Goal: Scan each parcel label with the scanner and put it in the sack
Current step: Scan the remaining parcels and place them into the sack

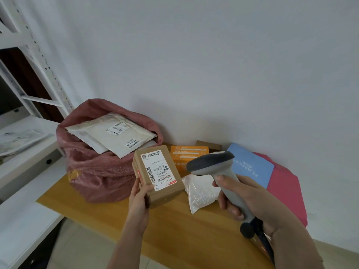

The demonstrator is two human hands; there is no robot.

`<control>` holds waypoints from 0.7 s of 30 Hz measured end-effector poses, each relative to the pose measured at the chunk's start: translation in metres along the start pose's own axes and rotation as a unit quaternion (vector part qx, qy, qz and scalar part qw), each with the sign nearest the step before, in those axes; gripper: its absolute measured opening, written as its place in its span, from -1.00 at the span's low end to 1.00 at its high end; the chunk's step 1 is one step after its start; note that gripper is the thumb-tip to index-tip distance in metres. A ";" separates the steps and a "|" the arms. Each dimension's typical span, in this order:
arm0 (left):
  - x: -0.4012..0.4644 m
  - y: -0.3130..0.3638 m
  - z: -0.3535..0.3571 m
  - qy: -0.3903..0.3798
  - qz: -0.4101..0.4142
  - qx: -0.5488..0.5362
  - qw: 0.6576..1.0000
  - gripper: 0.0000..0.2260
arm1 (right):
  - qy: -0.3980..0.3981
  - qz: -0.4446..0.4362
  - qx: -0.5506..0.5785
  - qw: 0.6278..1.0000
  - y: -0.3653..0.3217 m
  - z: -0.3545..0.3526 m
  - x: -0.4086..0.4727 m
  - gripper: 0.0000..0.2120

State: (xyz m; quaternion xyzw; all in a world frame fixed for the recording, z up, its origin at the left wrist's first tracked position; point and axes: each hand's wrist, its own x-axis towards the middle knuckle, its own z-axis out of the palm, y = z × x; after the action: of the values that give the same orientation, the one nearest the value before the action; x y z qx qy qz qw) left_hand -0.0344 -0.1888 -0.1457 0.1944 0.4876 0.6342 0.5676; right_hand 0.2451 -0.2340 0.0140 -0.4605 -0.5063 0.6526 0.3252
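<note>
My left hand (138, 199) grips a small brown cardboard parcel (165, 191) by its near end, its white label (158, 169) facing up. My right hand (250, 199) holds a grey handheld scanner (215, 164) by the handle, with the dark-rimmed head pointing left at the parcel, a short gap away. Behind the parcel on the left of the wooden table (174, 226) stands the open pink sack (93, 171), with several white padded mailers (114, 133) sticking out of its top.
An orange box (188, 154) and a white plastic pouch (200, 191) lie behind the hands. A blue envelope (250, 167) and red mailers (285, 189) lean at the right by the wall. White metal shelving (29, 74) stands to the left.
</note>
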 end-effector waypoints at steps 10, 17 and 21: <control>-0.009 0.000 0.017 0.004 0.018 0.005 1.000 -0.32 | 0.033 -0.020 0.076 0.996 0.003 -0.016 -0.002 -0.40; -0.023 0.014 0.033 0.013 0.057 0.006 0.998 -0.24 | 0.061 0.022 0.108 0.992 0.003 -0.022 0.021 -0.40; -0.025 0.022 0.032 0.038 0.074 -0.006 0.996 -0.26 | 0.053 0.033 0.111 0.992 0.004 -0.011 0.041 -0.52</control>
State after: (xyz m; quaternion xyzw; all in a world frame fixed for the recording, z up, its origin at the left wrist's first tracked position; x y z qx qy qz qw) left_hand -0.0134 -0.1961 -0.1050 0.2027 0.4893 0.6845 0.5010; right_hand 0.2400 -0.1943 -0.0013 -0.4724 -0.3972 0.6896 0.3788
